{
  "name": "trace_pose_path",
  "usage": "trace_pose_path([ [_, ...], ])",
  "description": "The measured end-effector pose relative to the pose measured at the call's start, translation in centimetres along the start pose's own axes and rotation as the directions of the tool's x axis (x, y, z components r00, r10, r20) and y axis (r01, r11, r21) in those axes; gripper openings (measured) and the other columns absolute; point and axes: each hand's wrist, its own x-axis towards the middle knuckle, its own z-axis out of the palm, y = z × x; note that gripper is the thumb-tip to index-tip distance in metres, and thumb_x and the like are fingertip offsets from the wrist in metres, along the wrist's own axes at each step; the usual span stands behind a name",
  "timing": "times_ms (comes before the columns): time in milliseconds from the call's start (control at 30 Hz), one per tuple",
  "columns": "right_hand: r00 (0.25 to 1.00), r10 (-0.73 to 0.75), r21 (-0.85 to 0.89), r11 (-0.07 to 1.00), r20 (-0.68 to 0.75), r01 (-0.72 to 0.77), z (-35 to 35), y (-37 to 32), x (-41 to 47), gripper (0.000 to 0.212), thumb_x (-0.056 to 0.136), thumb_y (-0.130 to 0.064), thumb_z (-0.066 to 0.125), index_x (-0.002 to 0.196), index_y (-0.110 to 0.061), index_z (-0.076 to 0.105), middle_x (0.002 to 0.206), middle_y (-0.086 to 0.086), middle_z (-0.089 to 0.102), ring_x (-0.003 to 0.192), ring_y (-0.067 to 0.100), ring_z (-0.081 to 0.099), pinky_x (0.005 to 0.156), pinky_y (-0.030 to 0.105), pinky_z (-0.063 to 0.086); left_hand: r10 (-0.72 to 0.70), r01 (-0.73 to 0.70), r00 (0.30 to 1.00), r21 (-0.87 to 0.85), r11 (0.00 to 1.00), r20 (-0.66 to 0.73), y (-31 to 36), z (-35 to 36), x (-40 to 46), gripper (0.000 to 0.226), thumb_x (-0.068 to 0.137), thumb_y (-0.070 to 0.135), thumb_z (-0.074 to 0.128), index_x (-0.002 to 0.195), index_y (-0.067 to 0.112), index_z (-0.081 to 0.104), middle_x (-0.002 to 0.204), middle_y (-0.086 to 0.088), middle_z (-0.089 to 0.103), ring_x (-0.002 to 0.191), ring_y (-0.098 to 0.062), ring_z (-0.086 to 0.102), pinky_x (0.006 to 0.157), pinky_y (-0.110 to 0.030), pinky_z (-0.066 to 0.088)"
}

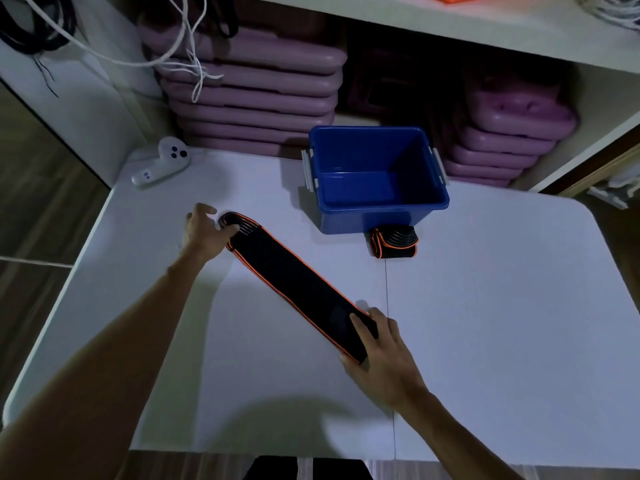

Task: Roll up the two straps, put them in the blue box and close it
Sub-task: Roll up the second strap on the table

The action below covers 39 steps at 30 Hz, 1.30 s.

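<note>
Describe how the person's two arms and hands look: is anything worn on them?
Both forearms are bare as far as the picture shows, with no sleeve in view. The left hand and the right hand wear no gloves. No watch, ring or band can be seen on either wrist or finger, though the light is dim.

A single head-worn wide-angle camera looks forward and steeply down at the white table [485, 306], close above, shelves beyond.

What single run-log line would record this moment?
stage: rolling not begun | flat strap: held at both ends by left hand, right hand | rolled strap: beside blue box | box: open, empty
</note>
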Motion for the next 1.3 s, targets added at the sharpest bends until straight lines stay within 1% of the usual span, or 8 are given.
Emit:
trace_pose_path([
  [67, 1.0, -0.012, 0.004, 1.0, -0.003, 0.012, 0.0, 0.0, -0.3, 0.065, 0.085, -0.049, 0.061, 0.138, -0.016, 0.045, 0.143, 0.007, 0.039, 0.117, 0.024, 0.044, 0.088, 0.034, 0.053, -0.016, 0.014, 0.998, -0.051, 0.999, -0.056, 0.1, 0.5, -2.0, 0.051, 0.078, 0.025, 0.071, 0.119, 0.009, 0.046, 0.12, -0.018, 0.047, 0.094, -0.035, 0.057, 0.085, -0.042, 0.048],
  [167, 1.0, -0.021, -0.018, 1.0, -0.019, 0.02, 0.2, 0.1, -0.4, 0.065, 0.084, -0.05, 0.06, 0.138, -0.016, 0.045, 0.144, 0.005, 0.04, 0.118, 0.024, 0.045, 0.091, 0.033, 0.051, 0.353, -0.325, 0.914, 0.161, 0.932, -0.201, -0.5, 3.1, -6.8, 0.036, 0.085, 0.022, 0.058, 0.117, 0.008, 0.05, 0.118, -0.019, 0.05, 0.103, -0.039, 0.051, 0.096, -0.049, 0.041],
  [267, 0.999, -0.008, -0.018, 1.0, -0.033, 0.007, 0.5, 0.0, -0.4, 0.063, 0.083, -0.043, 0.06, 0.139, -0.016, 0.045, 0.143, 0.007, 0.042, 0.117, 0.026, 0.047, 0.09, 0.037, 0.05, 0.538, -0.501, 0.843, 0.361, 0.787, -0.004, -2.0, 7.0, -10.6, 0.044, 0.09, 0.031, 0.047, 0.127, 0.007, 0.051, 0.133, -0.019, 0.049, 0.123, -0.038, 0.044, 0.103, -0.053, 0.036],
  [567, 0.998, -0.002, -0.009, 1.0, -0.057, 0.001, 0.9, -0.2, -0.8, 0.061, 0.08, -0.038, 0.058, 0.137, -0.019, 0.047, 0.14, 0.01, 0.043, 0.113, 0.028, 0.046, 0.09, 0.034, 0.048, 0.464, -0.484, 0.868, 0.519, 0.705, 0.178, -2.9, 7.8, -9.1, 0.059, 0.094, 0.044, 0.036, 0.141, 0.009, 0.038, 0.151, -0.02, 0.03, 0.139, -0.037, 0.028, 0.105, -0.054, 0.032],
  [800, 0.985, -0.13, 0.018, 0.991, 0.109, 0.129, 0.9, 0.5, -1.2, 0.082, 0.081, -0.06, 0.056, 0.147, -0.019, 0.03, 0.153, 0.012, 0.027, 0.123, 0.03, 0.036, 0.1, 0.039, 0.043, 0.446, -0.42, 0.889, 0.566, 0.709, 0.102, -2.5, 7.8, -9.9, 0.053, 0.095, 0.037, 0.047, 0.136, 0.006, 0.044, 0.147, -0.027, 0.033, 0.132, -0.046, 0.034, 0.099, -0.058, 0.038],
  [967, 0.869, -0.396, 0.152, 0.918, 0.296, 0.367, -0.3, 4.4, -0.2, 0.088, 0.086, -0.053, 0.062, 0.154, -0.025, 0.012, 0.16, 0.01, 0.01, 0.134, 0.034, 0.027, 0.111, 0.044, 0.031, 0.593, -0.574, 0.797, 0.452, 0.683, 0.115, -1.9, 8.2, -19.0, 0.042, 0.093, 0.032, 0.05, 0.127, 0.01, 0.054, 0.14, -0.017, 0.044, 0.118, -0.035, 0.045, 0.089, -0.048, 0.046],
  [1067, 0.804, -0.518, 0.161, 0.855, 0.293, 0.492, -0.8, 6.3, 1.6, 0.076, 0.09, -0.044, 0.061, 0.152, -0.023, 0.024, 0.158, 0.011, 0.017, 0.126, 0.032, 0.036, 0.107, 0.042, 0.037, 0.615, -0.655, 0.752, 0.373, 0.657, 0.238, -3.3, 9.5, -24.9, 0.047, 0.093, 0.045, 0.049, 0.127, 0.013, 0.055, 0.137, -0.013, 0.047, 0.122, -0.03, 0.046, 0.096, -0.043, 0.044],
  [1300, 0.653, -0.725, -0.041, 0.662, 0.218, 0.749, -1.3, 7.7, 4.3, 0.056, 0.088, -0.036, 0.062, 0.137, -0.011, 0.051, 0.139, 0.011, 0.052, 0.111, 0.032, 0.053, 0.077, 0.047, 0.053, 0.517, -0.539, 0.834, 0.48, 0.692, 0.191, -3.2, 12.7, -29.7, 0.056, 0.089, 0.05, 0.053, 0.128, 0.01, 0.052, 0.129, -0.011, 0.056, 0.115, -0.027, 0.053, 0.093, -0.037, 0.047],
])
